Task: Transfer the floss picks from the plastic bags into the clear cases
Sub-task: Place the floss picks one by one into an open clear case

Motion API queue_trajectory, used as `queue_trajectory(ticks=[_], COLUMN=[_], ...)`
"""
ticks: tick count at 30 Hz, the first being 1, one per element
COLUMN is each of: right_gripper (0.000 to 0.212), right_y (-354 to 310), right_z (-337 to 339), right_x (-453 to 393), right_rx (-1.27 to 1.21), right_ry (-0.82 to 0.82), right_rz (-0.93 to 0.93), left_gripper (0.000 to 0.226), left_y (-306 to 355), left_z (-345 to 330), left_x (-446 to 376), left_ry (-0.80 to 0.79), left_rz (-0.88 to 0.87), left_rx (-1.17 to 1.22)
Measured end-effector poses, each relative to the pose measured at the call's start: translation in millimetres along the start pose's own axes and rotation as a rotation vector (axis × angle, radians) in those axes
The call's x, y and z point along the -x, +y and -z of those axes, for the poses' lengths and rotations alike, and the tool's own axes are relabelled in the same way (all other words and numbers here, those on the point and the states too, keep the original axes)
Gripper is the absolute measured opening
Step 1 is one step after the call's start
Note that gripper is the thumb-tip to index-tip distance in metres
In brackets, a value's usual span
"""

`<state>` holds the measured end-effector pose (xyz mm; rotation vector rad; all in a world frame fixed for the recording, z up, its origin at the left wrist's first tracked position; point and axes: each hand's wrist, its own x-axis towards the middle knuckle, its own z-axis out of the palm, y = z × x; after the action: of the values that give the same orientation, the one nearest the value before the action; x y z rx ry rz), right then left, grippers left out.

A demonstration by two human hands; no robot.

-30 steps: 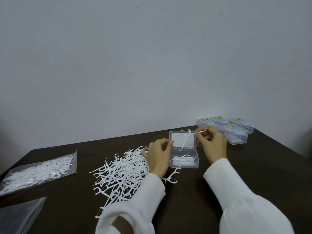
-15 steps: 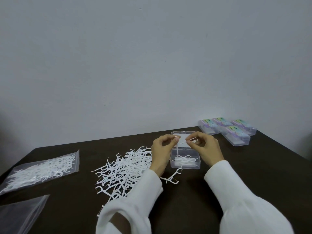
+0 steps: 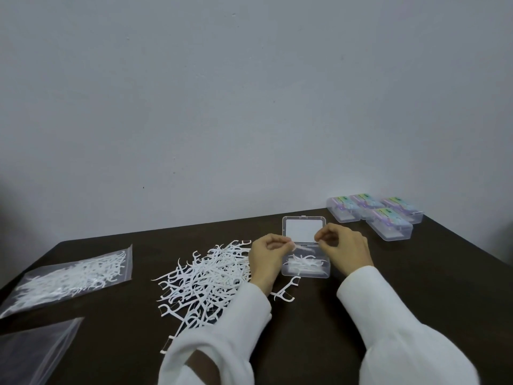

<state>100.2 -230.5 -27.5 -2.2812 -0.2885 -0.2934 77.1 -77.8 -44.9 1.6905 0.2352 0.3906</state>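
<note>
An open clear case (image 3: 305,269) lies on the dark table, lid up, with several white floss picks inside. Over it, my left hand (image 3: 268,255) and my right hand (image 3: 345,251) pinch the two ends of one floss pick (image 3: 304,246), which looks blurred. A loose pile of floss picks (image 3: 205,276) spreads left of the case. One single pick (image 3: 286,291) lies in front of the case. A sealed plastic bag of picks (image 3: 72,276) rests at the far left.
Several closed cases with coloured labels (image 3: 374,215) stand at the back right near the table's far edge. An empty plastic bag (image 3: 30,354) lies at the lower left. A grey wall rises behind the table.
My left hand rose from the case's left edge to meet my right hand. The pick my right hand held by the lid came down over the case base, both hands now pinching it.
</note>
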Motion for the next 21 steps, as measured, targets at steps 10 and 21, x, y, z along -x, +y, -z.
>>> queue_trajectory(ticks=[10,21], right_gripper=[0.017,0.027], right_y=[-7.1,-47.8], right_z=[-10.0,-46.4], right_x=[4.6,36.0], right_rx=[-0.029,0.226], right_ry=[-0.046,-0.349], right_rz=[0.159,0.458], left_gripper=[0.012,0.015], left_y=[10.8,-1.4], left_z=[14.8,122.3], left_x=[2.9,21.2], left_ry=[-0.05,-0.122], left_rz=[-0.162,-0.252], left_rx=[-0.209,-0.524])
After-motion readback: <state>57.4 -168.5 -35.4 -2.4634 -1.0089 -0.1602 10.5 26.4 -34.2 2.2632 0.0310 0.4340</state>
